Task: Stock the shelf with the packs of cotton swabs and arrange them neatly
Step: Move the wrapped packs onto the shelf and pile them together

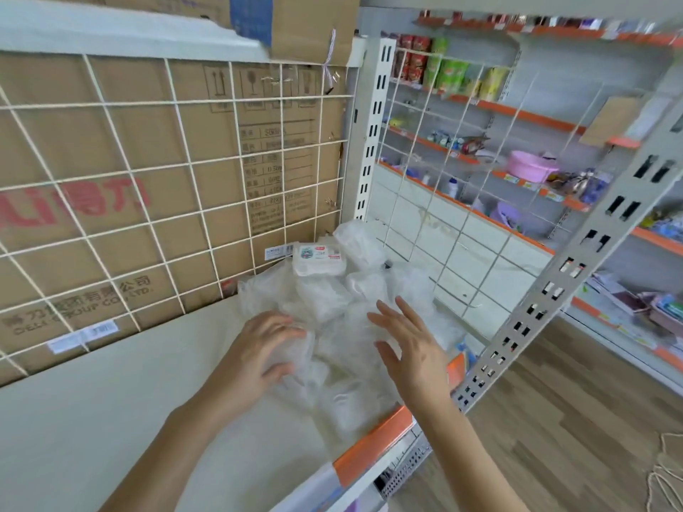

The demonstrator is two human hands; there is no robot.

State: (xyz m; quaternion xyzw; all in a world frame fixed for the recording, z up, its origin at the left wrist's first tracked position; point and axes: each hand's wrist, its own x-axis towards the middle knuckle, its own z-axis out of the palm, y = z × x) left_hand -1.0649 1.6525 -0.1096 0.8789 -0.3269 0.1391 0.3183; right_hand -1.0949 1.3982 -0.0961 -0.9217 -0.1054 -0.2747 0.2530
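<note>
Left hand [264,351] curls round the near-left cotton swab pack [297,354]; right hand [410,349], fingers spread, is over the pile [343,301].

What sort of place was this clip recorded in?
Most likely a small shop: metal shelving with orange price strips, snack packets and a pink basin displayed across the aisle, and packs of cotton swabs piled on the near shelf.
</note>
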